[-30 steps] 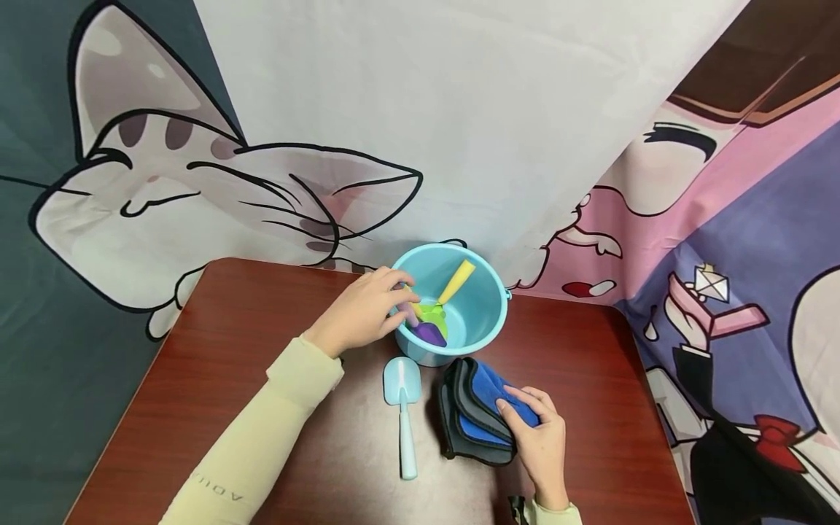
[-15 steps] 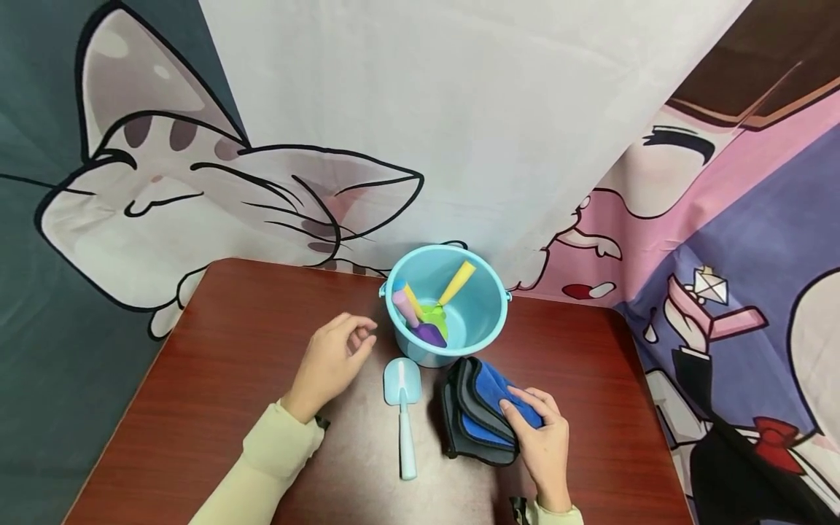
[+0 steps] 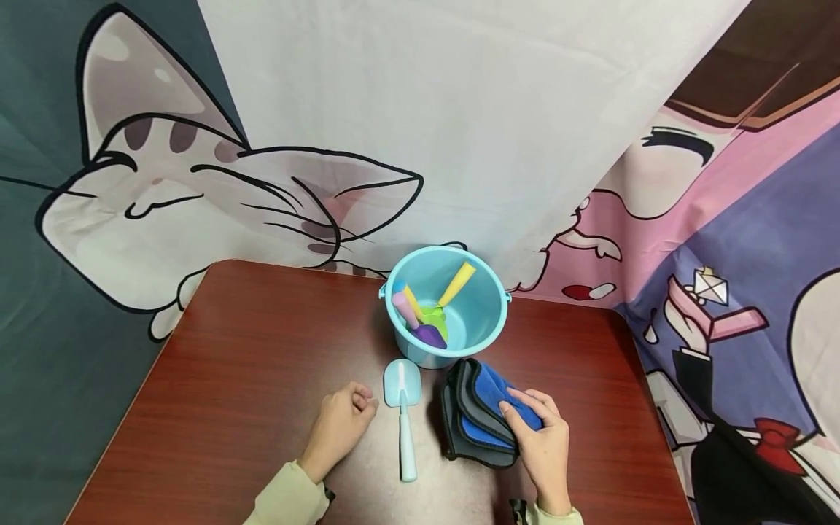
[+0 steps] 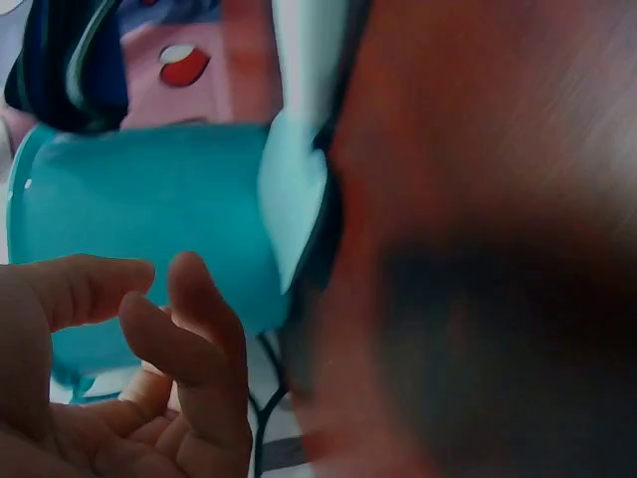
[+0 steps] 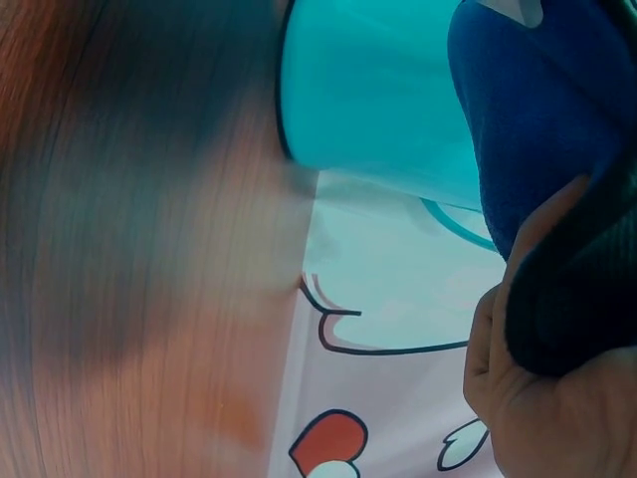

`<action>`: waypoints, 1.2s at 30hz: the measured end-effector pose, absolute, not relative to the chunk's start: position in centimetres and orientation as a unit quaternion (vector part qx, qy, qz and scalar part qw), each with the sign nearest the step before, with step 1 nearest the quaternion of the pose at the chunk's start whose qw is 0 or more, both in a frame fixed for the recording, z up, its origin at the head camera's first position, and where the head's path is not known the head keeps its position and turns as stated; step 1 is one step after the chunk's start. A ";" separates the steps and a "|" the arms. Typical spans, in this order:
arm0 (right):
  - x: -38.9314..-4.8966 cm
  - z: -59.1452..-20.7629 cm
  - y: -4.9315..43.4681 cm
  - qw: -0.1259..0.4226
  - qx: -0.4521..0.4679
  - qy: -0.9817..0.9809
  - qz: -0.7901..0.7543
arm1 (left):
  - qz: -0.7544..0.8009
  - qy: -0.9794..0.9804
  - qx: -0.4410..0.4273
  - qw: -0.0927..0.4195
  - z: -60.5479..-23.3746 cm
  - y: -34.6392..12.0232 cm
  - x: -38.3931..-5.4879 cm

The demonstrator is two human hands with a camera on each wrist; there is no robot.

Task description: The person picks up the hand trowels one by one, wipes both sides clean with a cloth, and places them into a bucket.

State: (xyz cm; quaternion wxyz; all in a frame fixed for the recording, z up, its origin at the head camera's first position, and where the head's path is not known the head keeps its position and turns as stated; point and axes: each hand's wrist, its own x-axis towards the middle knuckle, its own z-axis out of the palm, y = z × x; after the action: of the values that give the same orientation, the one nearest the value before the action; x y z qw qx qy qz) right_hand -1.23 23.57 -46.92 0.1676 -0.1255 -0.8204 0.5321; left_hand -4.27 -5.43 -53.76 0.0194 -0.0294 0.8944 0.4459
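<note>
My right hand (image 3: 543,445) grips the right side of a folded blue and grey cloth (image 3: 482,419) with black edging, thumb and fingers pinching its blue part. In the right wrist view the cloth (image 5: 557,119) covers part of the fingers. My left hand (image 3: 341,423), fingers loosely curled and holding nothing, is low over the table, left of a light blue toy shovel (image 3: 404,419). That shovel lies blade toward the bucket, handle toward me. The light blue bucket (image 3: 482,339) stands upright behind it, with a purple toy scoop (image 3: 429,335) and a green toy tool (image 3: 433,317) inside.
The reddish-brown wooden table (image 3: 243,364) ends just behind the bucket. A cartoon-printed cloth backdrop (image 3: 499,109) hangs along its back and right side. The bucket's handle lugs stick out at left and right.
My left hand has drawn back from the bucket's left rim, down toward me, to the shovel's left side. The right hand stays on the cloth with hardly any movement.
</note>
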 end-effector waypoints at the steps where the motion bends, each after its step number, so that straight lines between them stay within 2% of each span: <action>1: -1.2 -46.9 23.6 0.167 -0.124 -0.821 0.532 | 0.445 0.895 -0.031 0.022 -54.0 -5.2 -3.9; 8: -1.2 -47.0 23.5 0.165 -0.118 -0.821 0.533 | 0.423 0.905 -0.027 0.033 -55.4 -3.6 -2.4; 18: -1.2 -47.4 23.5 0.166 -0.114 -0.819 0.537 | 0.441 0.889 -0.031 0.121 -56.0 -2.4 -2.0; 27: -1.7 -50.8 24.9 0.163 -0.113 -0.819 0.539 | 0.439 0.883 -0.043 0.162 -56.6 -1.6 -1.9; 36: -1.6 -50.8 24.7 0.162 -0.108 -0.820 0.538 | 0.446 0.878 -0.040 0.167 -57.1 -1.2 -1.4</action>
State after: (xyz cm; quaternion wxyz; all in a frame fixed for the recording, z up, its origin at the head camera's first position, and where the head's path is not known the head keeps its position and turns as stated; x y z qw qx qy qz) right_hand -1.63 24.66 -50.81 0.1624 -0.1080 -0.8199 0.5383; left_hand -1.43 -1.16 -57.10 0.1674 -0.0399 0.8783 0.4461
